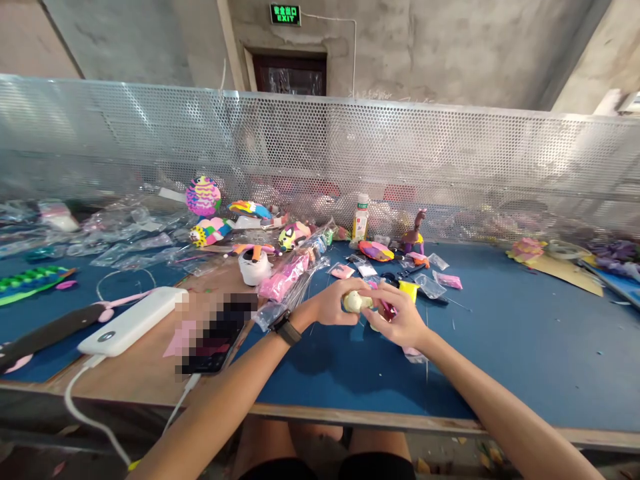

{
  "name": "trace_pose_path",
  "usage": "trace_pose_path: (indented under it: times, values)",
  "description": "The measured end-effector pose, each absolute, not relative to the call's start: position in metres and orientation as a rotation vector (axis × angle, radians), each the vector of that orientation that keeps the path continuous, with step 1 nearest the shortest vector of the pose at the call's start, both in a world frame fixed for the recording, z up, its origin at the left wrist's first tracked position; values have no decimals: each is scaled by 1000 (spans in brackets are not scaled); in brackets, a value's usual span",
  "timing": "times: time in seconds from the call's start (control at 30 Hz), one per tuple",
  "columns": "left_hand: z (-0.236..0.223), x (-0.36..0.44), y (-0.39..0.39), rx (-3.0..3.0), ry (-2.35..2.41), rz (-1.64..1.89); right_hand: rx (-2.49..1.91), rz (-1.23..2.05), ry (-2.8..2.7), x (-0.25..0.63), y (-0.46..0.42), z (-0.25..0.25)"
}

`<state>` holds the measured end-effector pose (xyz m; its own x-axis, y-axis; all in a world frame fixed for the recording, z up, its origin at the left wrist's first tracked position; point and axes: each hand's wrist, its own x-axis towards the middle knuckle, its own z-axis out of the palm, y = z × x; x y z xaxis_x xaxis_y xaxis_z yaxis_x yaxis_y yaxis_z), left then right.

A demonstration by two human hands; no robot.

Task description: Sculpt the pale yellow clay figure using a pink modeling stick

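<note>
A small pale-yellow clay figure (354,302) with a rounded end is held above the blue tabletop. My left hand (334,303) has its fingers wrapped round the figure's left side, with a dark watch on the wrist. From the right, my right hand (399,313) presses its fingertips against the figure's other end. Something dark pink shows between the right fingers, too covered to name. Just behind the hands lie a bright yellow packet (409,291) and a pink packet (449,280).
A white power bank (133,323) and a phone (215,343) with cables lie at the left. Painted clay animals, plastic bags and a glue bottle (360,220) line the back, before a perforated metal screen (400,147). A tissue roll (254,268) stands left of centre.
</note>
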<state>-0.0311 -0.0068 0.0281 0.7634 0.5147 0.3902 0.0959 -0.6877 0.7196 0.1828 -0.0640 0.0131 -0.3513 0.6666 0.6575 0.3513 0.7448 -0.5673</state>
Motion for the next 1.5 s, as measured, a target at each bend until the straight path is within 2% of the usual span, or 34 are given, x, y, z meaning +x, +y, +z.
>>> trace_pose_path:
  times: [0.33,0.67,0.87,1.17,1.5]
  values:
    - [25,-32,-2,2508,406,954,-741,92,-1971,181,-65,5]
    - [21,-30,2,2556,482,1060,-969,-100,-1794,163,-80,-1]
    - [19,-28,1,2484,417,954,-943,-64,-1883,170,-74,-4]
    - [24,-32,-9,2347,465,732,-683,161,-2068,189,-64,20]
    - [24,-28,-14,2341,432,702,-680,194,-2152,191,-68,25]
